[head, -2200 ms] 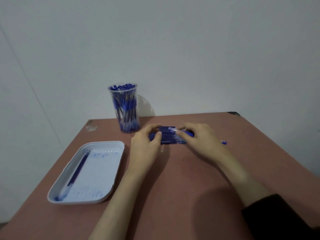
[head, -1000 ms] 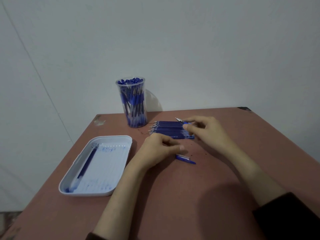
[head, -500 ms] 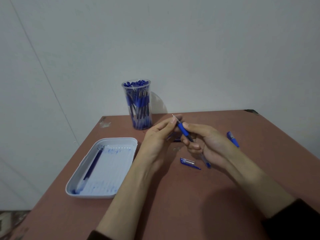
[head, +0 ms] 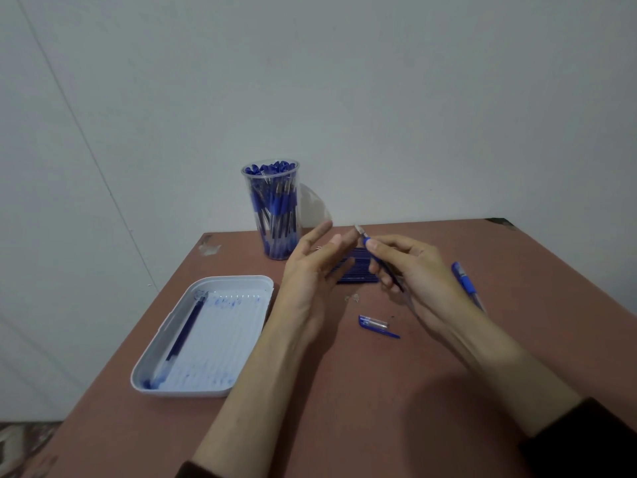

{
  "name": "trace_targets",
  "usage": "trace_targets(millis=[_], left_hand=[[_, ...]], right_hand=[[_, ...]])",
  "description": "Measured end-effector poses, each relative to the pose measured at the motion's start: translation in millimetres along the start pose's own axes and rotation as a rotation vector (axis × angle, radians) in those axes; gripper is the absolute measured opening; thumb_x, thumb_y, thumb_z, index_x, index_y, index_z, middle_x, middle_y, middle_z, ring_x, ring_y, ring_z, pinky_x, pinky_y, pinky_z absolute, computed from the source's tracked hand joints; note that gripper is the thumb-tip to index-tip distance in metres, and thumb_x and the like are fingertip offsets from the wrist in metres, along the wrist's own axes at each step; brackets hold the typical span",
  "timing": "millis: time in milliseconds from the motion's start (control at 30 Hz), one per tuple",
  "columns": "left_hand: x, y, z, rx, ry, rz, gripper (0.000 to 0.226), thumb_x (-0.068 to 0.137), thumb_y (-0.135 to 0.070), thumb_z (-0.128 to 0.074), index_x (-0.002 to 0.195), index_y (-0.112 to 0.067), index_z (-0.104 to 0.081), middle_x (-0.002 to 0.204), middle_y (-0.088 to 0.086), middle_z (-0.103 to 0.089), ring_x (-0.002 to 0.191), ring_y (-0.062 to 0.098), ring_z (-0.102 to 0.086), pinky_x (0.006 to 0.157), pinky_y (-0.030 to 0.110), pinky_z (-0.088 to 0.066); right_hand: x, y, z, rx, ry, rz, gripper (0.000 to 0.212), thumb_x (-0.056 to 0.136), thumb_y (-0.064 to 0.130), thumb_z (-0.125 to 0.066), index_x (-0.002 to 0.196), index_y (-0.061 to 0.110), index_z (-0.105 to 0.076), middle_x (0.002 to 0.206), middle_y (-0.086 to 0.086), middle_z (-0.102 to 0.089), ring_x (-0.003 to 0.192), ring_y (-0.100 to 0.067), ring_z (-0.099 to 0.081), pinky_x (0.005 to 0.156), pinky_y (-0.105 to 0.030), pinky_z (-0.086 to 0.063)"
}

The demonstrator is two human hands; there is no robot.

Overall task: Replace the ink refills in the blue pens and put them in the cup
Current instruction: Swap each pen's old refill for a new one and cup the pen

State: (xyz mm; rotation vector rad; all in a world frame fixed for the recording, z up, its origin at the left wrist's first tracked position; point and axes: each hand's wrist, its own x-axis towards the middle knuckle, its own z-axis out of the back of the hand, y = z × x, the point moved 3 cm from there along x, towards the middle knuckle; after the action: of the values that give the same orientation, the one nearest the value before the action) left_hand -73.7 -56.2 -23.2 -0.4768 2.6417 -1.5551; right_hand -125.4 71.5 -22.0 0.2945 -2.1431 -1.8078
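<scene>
Head view: we pinched a pen (head: 366,240) in our right hand (head: 420,270) above the table (head: 344,408), its metal tip raised toward our left hand (head: 310,270). That hand hung just beside the tip, fingers straight and spread, holding nothing. Behind our hands lay a row of refills (head: 356,270). The cup (head: 272,215), packed with pens, stood near the far edge. A cap (head: 375,324) lay nearer us, a second pen (head: 465,282) lay to the right, and a lone refill (head: 184,331) lay in the tray (head: 234,278).
</scene>
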Motion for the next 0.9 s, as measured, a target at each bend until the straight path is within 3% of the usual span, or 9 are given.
trace_targets(millis=[67, 200, 400, 567, 667, 833, 900], left_hand=[[1.6, -1.1, 4.9, 0.036, -0.046, -0.026, 0.029, 0.09, -0.003, -0.055, 0.117, -0.013, -0.055, 0.095, 0.007, -0.074, 0.095, 0.016, -0.069, 0.087, 0.029, -0.051], [2.6, -0.4, 6.5, 0.077, -0.022, -0.083, 0.035, 0.088, 0.001, -0.059, 0.116, -0.02, -0.054, 0.106, 0.005, -0.072, 0.104, 0.015, -0.066, 0.09, 0.026, -0.052], [3.4, -1.8, 6.1, 0.145, -0.015, -0.107, 0.029, 0.084, 0.002, -0.063, 0.105, -0.019, -0.062, 0.085, -0.001, -0.074, 0.085, 0.01, -0.068, 0.078, 0.019, -0.053], [3.4, 1.9, 9.2, 0.217, -0.083, -0.084, 0.021, 0.083, -0.006, -0.069, 0.101, -0.018, -0.07, 0.091, 0.004, -0.073, 0.095, 0.02, -0.065, 0.094, 0.034, -0.049], [2.4, 2.2, 7.1, 0.278, -0.09, -0.092, 0.02, 0.086, -0.01, -0.067, 0.104, -0.016, -0.071, 0.093, 0.006, -0.071, 0.095, 0.02, -0.064, 0.095, 0.036, -0.049], [2.6, 5.3, 7.9, 0.319, -0.124, -0.073, 0.016, 0.087, -0.013, -0.066, 0.102, -0.014, -0.072, 0.102, 0.016, -0.071, 0.104, 0.034, -0.065, 0.098, 0.046, -0.049], [2.3, 5.9, 8.7, 0.323, -0.147, -0.072, 0.011, 0.087, -0.014, -0.066, 0.096, -0.011, -0.072, 0.097, 0.016, -0.071, 0.096, 0.033, -0.066, 0.094, 0.041, -0.051]], right_hand=[[0.6, 2.5, 4.0, -0.026, -0.027, 0.006, 0.006, 0.087, 0.019, -0.066, 0.087, 0.015, -0.071, 0.057, -0.001, -0.058, 0.047, -0.011, -0.04, 0.044, -0.022, -0.028], [-1.9, 5.5, 3.3, -0.073, 0.026, 0.006, 0.005, 0.086, 0.017, -0.067, 0.085, 0.015, -0.071, 0.059, -0.002, -0.059, 0.048, -0.013, -0.04, 0.046, -0.024, -0.029], [-4.4, 6.1, 0.9, -0.194, 0.094, 0.038, 0.008, 0.084, 0.017, -0.069, 0.09, 0.015, -0.073, 0.061, -0.004, -0.06, 0.05, -0.014, -0.041, 0.047, -0.024, -0.03], [-5.4, 6.8, 1.3, -0.302, 0.075, 0.106, 0.006, 0.083, 0.019, -0.071, 0.088, 0.021, -0.074, 0.062, -0.003, -0.061, 0.051, -0.012, -0.045, 0.05, -0.027, -0.034], [-5.7, 8.5, 1.3, -0.384, 0.046, 0.187, 0.008, 0.081, 0.019, -0.073, 0.087, 0.025, -0.074, 0.064, -0.002, -0.059, 0.056, -0.009, -0.05, 0.057, -0.028, -0.046], [-9.3, 11.5, 3.0, -0.676, -0.048, 0.358, 0.009, 0.08, 0.026, -0.073, 0.087, 0.031, -0.073, 0.07, 0.009, -0.062, 0.06, -0.003, -0.049, 0.062, -0.019, -0.043], [-12.0, 13.9, 1.8, -0.763, -0.066, 0.418, 0.01, 0.08, 0.025, -0.073, 0.089, 0.03, -0.072, 0.071, 0.015, -0.061, 0.065, -0.002, -0.051, 0.064, -0.018, -0.043]])
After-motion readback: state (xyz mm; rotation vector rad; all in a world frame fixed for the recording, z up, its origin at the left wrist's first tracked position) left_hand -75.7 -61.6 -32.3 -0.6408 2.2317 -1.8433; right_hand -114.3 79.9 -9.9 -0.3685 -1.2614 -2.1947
